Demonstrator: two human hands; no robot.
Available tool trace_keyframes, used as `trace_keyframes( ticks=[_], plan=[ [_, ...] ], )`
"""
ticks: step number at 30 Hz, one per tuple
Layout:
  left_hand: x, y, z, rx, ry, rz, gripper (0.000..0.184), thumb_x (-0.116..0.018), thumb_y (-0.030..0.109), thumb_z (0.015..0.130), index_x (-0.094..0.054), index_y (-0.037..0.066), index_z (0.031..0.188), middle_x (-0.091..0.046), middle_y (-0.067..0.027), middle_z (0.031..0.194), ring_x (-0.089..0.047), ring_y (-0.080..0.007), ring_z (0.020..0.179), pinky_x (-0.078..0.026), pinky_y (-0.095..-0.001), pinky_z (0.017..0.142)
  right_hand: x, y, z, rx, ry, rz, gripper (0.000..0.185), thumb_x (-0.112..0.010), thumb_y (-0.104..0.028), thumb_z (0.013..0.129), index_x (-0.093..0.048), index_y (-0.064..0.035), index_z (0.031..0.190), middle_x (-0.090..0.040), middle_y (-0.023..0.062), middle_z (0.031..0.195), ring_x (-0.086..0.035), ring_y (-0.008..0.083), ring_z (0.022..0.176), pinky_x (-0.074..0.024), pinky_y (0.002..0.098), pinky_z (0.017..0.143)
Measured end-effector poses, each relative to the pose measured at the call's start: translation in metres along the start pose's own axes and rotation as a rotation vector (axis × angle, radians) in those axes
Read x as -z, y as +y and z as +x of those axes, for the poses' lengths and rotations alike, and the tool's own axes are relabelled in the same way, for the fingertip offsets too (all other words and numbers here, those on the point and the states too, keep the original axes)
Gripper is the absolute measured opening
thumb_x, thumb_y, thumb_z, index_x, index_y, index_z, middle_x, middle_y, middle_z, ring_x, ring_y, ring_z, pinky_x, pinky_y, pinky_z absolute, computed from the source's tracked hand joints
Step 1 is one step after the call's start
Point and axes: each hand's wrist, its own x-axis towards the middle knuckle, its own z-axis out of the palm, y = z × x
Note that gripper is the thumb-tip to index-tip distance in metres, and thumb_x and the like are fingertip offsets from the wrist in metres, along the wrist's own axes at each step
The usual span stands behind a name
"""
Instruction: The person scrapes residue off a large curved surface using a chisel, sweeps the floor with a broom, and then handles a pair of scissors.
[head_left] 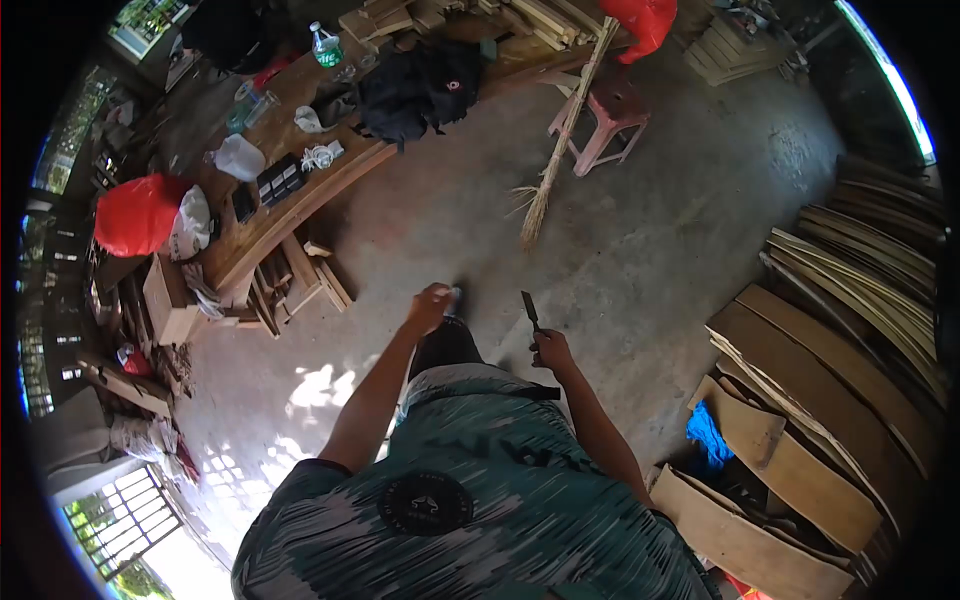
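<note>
My right hand [550, 351] is wrapped round the handle of a dark flat-bladed tool [530, 308], which points up and away from me. Whether it is a knife or a chisel I cannot tell. My left hand [430, 306] is out in front of me with its fingers curled closed. Something small and pale shows by the fingertips, too unclear to name. Both hands are above the concrete floor [430, 230], apart from each other, and my leg [447, 345] shows just below the left one.
A straw broom [560, 160] leans by a pink stool [610, 125] ahead. To the left runs a wooden workbench [300, 205] bearing a black backpack [415, 90], a bottle [326, 47] and a red bag [140, 215]. Wood offcuts [300, 275] lie beneath. Cardboard [800, 370] and wooden strips [860, 270] are stacked right.
</note>
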Motion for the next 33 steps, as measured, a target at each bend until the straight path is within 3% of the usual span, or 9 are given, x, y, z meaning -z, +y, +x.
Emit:
trace_keyframes(
  ticks=[4,10,17,20,23,26,29,32,33],
  plan=[
    [-0.01,0.066,0.043,-0.244,-0.195,-0.011,0.04,-0.058,0.04,0.093,-0.063,0.007,0.115,-0.069,-0.0175,0.102,-0.067,-0.0314,0.093,-0.052,-0.0415,0.081,-0.035,-0.056,0.033,0.019,-0.025,-0.071,0.03,-0.055,-0.018,0.092,-0.058,0.0025,0.114,-0.065,0.0128,0.08,-0.059,0.0185,0.05,-0.0528,0.0342,0.049],
    [0.024,0.1,0.088,0.339,-0.601,-0.497,0.045,-0.056,0.042,0.094,-0.06,0.005,0.119,-0.069,-0.0088,0.097,-0.066,-0.0191,0.086,-0.051,-0.0384,0.078,-0.086,-0.146,0.071,0.277,0.088,-0.387,0.049,-0.055,-0.017,0.089,-0.042,-0.0003,0.134,-0.068,0.0156,0.078,-0.064,0.0221,0.056,-0.0511,0.0354,0.054],
    [0.04,0.161,0.168,0.412,-0.56,-0.6,0.034,-0.054,0.039,0.096,-0.062,0.008,0.104,-0.067,-0.0057,0.093,-0.064,-0.019,0.08,-0.051,-0.0365,0.076,-0.096,-0.23,0.117,0.959,0.11,-0.506,0.057,-0.059,-0.018,0.092,-0.033,-0.0053,0.14,-0.064,0.0138,0.076,-0.062,0.0225,0.062,-0.0485,0.0359,0.057],
    [0.02,0.179,0.203,0.402,-0.518,-0.607,0.033,-0.053,0.039,0.097,-0.06,0.007,0.103,-0.067,-0.0056,0.088,-0.064,-0.0195,0.077,-0.052,-0.0361,0.074,-0.064,-0.257,0.135,0.675,-0.068,-0.321,0.053,-0.059,-0.022,0.093,-0.038,-0.0051,0.138,-0.064,0.0151,0.077,-0.061,0.0225,0.061,-0.0481,0.0364,0.059],
    [-0.001,0.2,0.238,0.445,-0.416,-0.595,0.033,-0.053,0.036,0.097,-0.056,0.005,0.107,-0.066,-0.0082,0.087,-0.065,-0.0203,0.076,-0.053,-0.0352,0.07,-0.016,-0.308,0.15,0.281,-0.216,-0.28,0.048,-0.059,-0.023,0.092,-0.044,-0.0042,0.133,-0.069,0.0228,0.091,-0.066,0.0415,0.089,-0.0514,0.0437,0.076],
    [-0.007,0.229,0.275,0.498,-0.29,-0.613,0.032,-0.053,0.033,0.097,-0.053,0.003,0.107,-0.064,-0.0109,0.087,-0.067,-0.0223,0.074,-0.054,-0.0346,0.065,0.043,-0.295,0.215,0.475,-0.013,-0.401,0.039,-0.058,-0.026,0.093,-0.053,-0.0044,0.125,-0.069,0.0207,0.092,-0.067,0.0371,0.089,-0.0519,0.0423,0.076],
    [-0.012,0.241,0.312,0.539,-0.165,-0.666,0.028,-0.056,0.027,0.095,-0.05,0.001,0.104,-0.058,-0.0101,0.081,-0.063,-0.0229,0.059,-0.054,-0.0347,0.051,0.123,-0.271,0.284,0.756,0.178,-0.571,0.028,-0.059,-0.023,0.093,-0.059,-0.0075,0.117,-0.069,0.0125,0.074,-0.068,0.0221,0.067,-0.0523,0.0371,0.061],
    [-0.016,0.275,0.352,0.521,-0.042,-0.602,0.027,-0.058,0.026,0.093,-0.051,0.001,0.101,-0.056,-0.009,0.079,-0.061,-0.021,0.055,-0.054,-0.0354,0.048,0.21,-0.265,0.341,0.143,0.231,-0.405,0.025,-0.064,-0.025,0.09,-0.063,-0.0082,0.109,-0.07,0.0139,0.076,-0.069,0.0233,0.067,-0.0535,0.0348,0.062],
    [-0.018,0.283,0.365,0.514,-0.011,-0.59,0.027,-0.058,0.026,0.093,-0.052,0.001,0.099,-0.056,-0.009,0.078,-0.06,-0.0204,0.054,-0.054,-0.0352,0.047,0.254,-0.211,0.391,0.281,0.364,-0.606,0.025,-0.064,-0.026,0.089,-0.064,-0.008,0.106,-0.07,0.0143,0.076,-0.069,0.0255,0.067,-0.0537,0.0356,0.059]
  ],
)
